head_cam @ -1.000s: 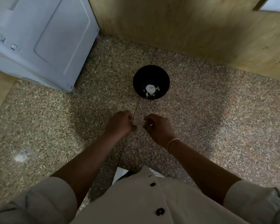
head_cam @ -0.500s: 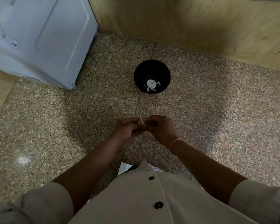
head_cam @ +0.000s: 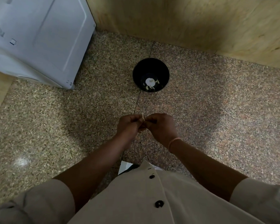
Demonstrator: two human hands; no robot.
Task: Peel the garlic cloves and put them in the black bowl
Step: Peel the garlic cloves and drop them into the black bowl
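Your left hand and right hand are together over a speckled stone floor, both pinching one garlic clove, with a pale strip of skin sticking up. The black bowl sits on the floor farther off, apart from your hands, holding peeled cloves. A white appliance stands far left, its markings too small to read.

The left hand and right hand meet above the speckled stone floor, pinching a small garlic clove between curled fingertips, with a pale strip of skin sticking up. Beyond them the black bowl stands on the floor's seam near the wooden wall, holding peeled cloves. A white appliance fills the far left corner.
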